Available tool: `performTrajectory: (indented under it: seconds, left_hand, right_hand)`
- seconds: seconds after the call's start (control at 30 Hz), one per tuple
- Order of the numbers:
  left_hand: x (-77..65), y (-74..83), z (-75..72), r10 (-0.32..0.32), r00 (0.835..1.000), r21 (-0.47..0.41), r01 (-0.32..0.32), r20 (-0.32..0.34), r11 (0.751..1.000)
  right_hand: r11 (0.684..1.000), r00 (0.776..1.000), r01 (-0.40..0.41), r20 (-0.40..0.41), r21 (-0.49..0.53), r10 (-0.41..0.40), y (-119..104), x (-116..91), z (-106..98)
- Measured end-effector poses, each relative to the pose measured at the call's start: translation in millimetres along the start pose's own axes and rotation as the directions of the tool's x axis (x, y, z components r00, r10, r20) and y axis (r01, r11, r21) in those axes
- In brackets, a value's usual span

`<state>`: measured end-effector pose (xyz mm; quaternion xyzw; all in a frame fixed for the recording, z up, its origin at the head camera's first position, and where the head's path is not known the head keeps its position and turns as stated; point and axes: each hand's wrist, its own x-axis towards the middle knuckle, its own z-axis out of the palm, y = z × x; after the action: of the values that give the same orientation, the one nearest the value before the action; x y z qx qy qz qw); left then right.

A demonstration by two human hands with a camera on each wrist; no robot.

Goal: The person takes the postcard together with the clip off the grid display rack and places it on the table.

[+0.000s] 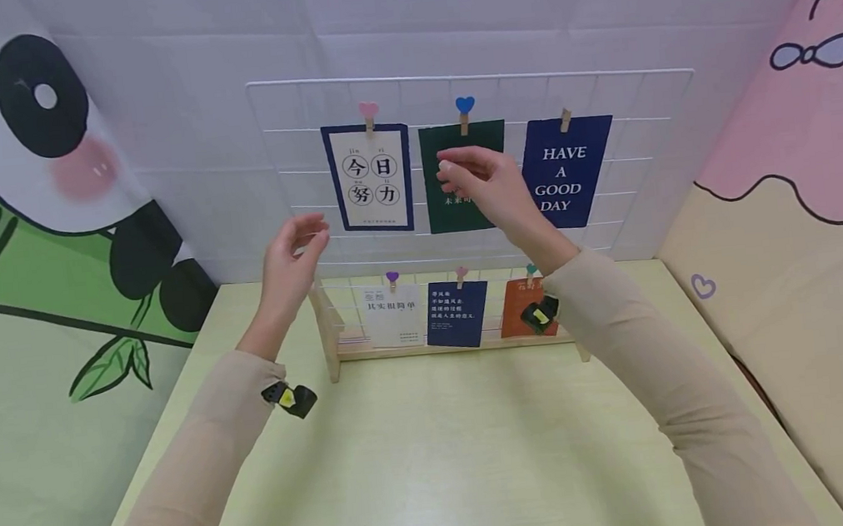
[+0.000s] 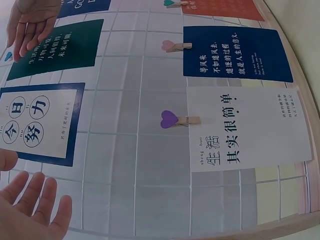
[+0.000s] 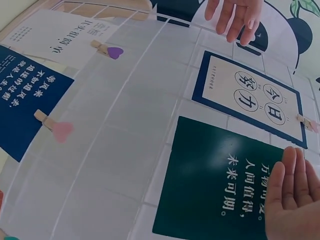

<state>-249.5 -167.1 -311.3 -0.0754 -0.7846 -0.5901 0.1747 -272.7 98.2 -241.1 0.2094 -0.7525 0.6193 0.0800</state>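
On the rack's (image 1: 329, 338) upper row, middle spot: green card (image 3: 215, 185), hung from blue clip (image 1: 464, 110), partly hidden behind right hand (image 1: 485, 178). Right hand: fingers loosely bent, clamped on nothing visible; touching green card or just in front, cannot tell. Left hand (image 1: 292, 245): fingers slightly apart and relaxed, nothing held, near the left edge of the grid.

Beside green card: framed card (image 1: 375, 179) under pink clip (image 1: 368, 113) to its left, GOOD DAY card (image 1: 564, 175) to its right. Lower row: white card (image 1: 394, 324) under purple clip (image 2: 170, 120), navy card (image 1: 458, 314), then orange card (image 1: 517, 301), partly behind right wrist camera (image 1: 539, 316). Rack standing on counter (image 1: 424, 463).

Risks, as judged: could knock green card askew by brushing it with fingertips; only one clip visible on it, so probably little resistance to swinging. Could pop blue clip loose by bumping it. Could rattle the rack by catching a wire with left hand, maybe shaking cards down. Could snag orange card with wrist camera; depth gap unclear.
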Motion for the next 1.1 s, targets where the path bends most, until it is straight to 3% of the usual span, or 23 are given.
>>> performTrajectory:
  seconds: [0.27, 0.63, 0.73, 0.97, 1.1]
  left_hand:
    - [5.8, 2.3, 3.3, -0.014, 1.0, 0.004, 0.014, -0.014, 1.0]
    - [12.1, 2.3, 9.0, -0.004, 1.0, -0.026, 0.003, -0.021, 1.0]
    - [13.6, 2.7, 10.9, -0.002, 1.0, -0.028, 0.001, -0.017, 1.0]
    - [16.8, 5.2, 14.7, -0.008, 1.0, -0.028, 0.008, -0.01, 1.0]
    - [17.9, 4.3, 15.9, -0.012, 1.0, -0.023, 0.012, -0.005, 1.0]
  right_hand:
    - [0.998, 0.999, 0.053, 0.006, -0.015, -0.053, -8.8, 12.9, 11.0]
    - [0.999, 0.999, 0.043, -0.006, 0.0, -0.043, -19.7, 33.2, 29.1]
    - [0.999, 0.999, 0.042, -0.007, 0.013, -0.042, -6.1, 49.5, 32.2]
    - [0.996, 0.996, 0.087, -0.02, 0.013, -0.086, 48.0, 103.2, 40.5]
    - [0.997, 0.997, 0.071, -0.036, 0.012, -0.071, 53.7, 116.5, 46.6]
